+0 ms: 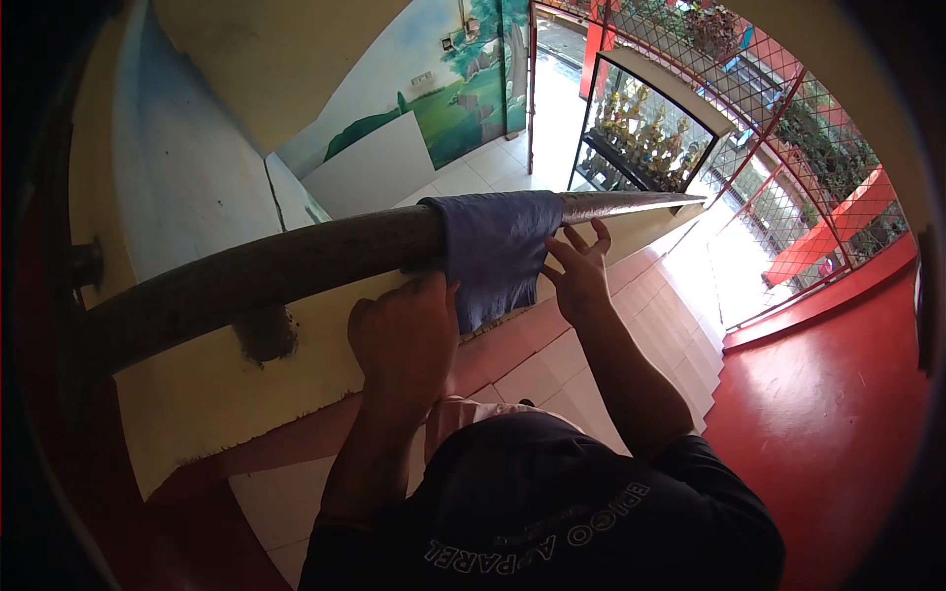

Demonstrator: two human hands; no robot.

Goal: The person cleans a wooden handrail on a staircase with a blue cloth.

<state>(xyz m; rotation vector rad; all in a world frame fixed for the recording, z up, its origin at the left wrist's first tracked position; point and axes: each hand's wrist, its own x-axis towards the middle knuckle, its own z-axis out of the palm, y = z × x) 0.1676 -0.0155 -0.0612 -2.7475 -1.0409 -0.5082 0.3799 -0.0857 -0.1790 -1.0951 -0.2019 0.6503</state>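
A blue-grey cloth (pixel 500 246) is draped over a dark, round metal handrail (pixel 325 246), its two lower corners hanging on the near side. My left hand (pixel 409 325) is closed at the cloth's left edge, just below the rail, and seems to grip that edge; its fingertips are partly hidden. At the right edge, my right hand (pixel 581 276) has its fingers spread, with the thumb and a fingertip close to or touching the cloth. Whatever part of the cloth hangs behind the rail is out of sight.
A low cream wall (pixel 197 414) carries the rail on short brackets (pixel 264 335). Tiled steps (pixel 562 384) descend alongside it, next to a red wall (pixel 838 414). Beyond are a glass case (pixel 645 128) with trophy-like items, a red mesh grille and a painted mural (pixel 463 98).
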